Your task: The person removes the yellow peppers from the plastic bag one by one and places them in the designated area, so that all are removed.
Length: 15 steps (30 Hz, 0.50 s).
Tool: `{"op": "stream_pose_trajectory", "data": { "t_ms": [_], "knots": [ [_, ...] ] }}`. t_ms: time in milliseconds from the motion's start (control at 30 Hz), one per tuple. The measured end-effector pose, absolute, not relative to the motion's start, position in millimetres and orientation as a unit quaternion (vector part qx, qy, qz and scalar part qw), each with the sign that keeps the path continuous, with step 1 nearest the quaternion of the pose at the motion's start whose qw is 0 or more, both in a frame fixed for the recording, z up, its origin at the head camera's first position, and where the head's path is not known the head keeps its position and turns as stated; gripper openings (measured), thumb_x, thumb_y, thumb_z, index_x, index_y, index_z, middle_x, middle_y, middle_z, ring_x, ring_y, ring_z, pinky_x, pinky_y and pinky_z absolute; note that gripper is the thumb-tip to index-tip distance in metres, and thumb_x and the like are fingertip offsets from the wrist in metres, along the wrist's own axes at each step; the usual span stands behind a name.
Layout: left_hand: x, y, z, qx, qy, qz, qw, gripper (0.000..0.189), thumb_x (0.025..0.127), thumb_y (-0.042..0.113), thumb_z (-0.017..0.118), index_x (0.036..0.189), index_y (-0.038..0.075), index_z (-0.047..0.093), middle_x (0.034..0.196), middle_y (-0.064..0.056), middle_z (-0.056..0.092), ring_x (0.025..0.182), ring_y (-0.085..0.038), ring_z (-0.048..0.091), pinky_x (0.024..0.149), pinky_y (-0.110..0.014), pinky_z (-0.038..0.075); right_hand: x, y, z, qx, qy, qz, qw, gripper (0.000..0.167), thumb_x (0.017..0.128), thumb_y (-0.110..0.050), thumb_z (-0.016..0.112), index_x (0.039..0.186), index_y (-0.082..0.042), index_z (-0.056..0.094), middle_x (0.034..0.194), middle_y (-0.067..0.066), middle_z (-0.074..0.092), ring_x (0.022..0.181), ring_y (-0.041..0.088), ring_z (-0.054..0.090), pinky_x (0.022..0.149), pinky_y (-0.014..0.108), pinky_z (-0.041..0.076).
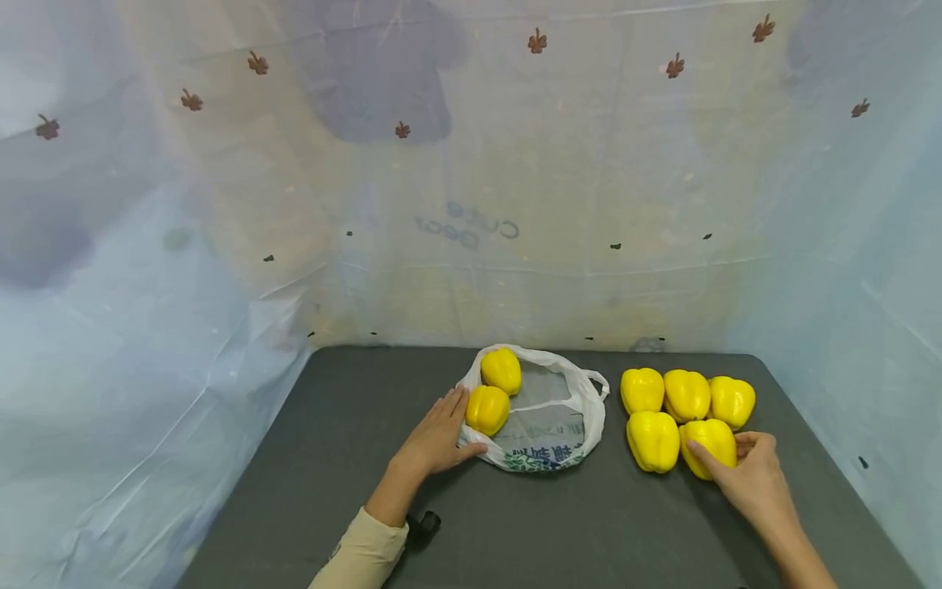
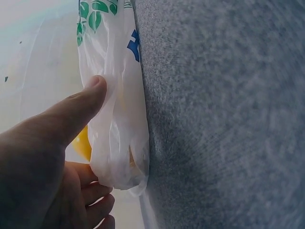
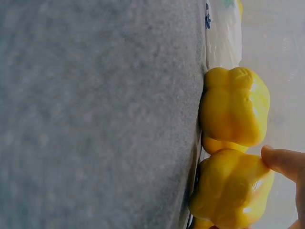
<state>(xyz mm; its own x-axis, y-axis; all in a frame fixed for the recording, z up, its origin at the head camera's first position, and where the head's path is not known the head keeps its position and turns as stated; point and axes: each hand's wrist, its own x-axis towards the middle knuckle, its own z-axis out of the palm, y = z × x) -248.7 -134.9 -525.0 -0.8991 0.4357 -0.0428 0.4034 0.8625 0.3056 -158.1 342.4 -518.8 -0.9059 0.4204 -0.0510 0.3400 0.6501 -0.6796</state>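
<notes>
A white plastic bag (image 1: 594, 417) lies with its mouth spread wide on the dark table, and two yellow bell peppers (image 1: 488, 411) sit in its left side. Against the bag's left edge rests my left hand (image 1: 436, 438), fingers extended, thumb along the front. The left wrist view shows that thumb (image 2: 81, 107) straight against the plastic. On the right, my right hand (image 1: 756, 481) grips the front-right yellow bell pepper (image 1: 708, 448) between thumb and fingers. The right wrist view has the thumb on top of this pepper (image 3: 232, 188); the other fingers are mostly hidden.
Several more yellow bell peppers (image 1: 687, 395) stand close together in two rows at the table's right. A small black object (image 1: 424, 528) shows beside the left sleeve. Light patterned sheeting (image 1: 559, 180) hangs behind the table (image 1: 353, 409) and along both sides.
</notes>
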Motion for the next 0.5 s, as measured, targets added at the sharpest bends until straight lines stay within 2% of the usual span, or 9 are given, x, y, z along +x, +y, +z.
{"op": "stream_pose_trajectory", "data": {
  "t_ms": [333,500],
  "knots": [
    [-249.1,-136.2,-525.9,0.222,0.962,0.150,0.056,0.105,0.101,0.058,0.070,0.171,-0.002,0.017,0.178,-0.017,0.017,0.165,-0.034,0.017,0.135,-0.050,0.016,-163.5,339.9,-523.5,-0.211,-0.906,0.360,0.070,0.100,0.096,-0.062,0.072,0.147,0.014,0.031,0.129,0.037,0.047,0.110,0.052,0.057,0.083,0.062,0.050],
    [-249.7,-136.9,-526.5,0.221,0.962,0.151,0.057,0.105,0.101,0.058,0.069,0.171,-0.001,0.017,0.178,-0.017,0.017,0.165,-0.033,0.016,0.135,-0.050,0.016,-164.4,339.5,-524.3,-0.200,-0.908,0.360,0.076,0.101,0.096,-0.060,0.073,0.150,0.013,0.029,0.127,0.037,0.051,0.103,0.048,0.061,0.075,0.053,0.051]
  ]
}}
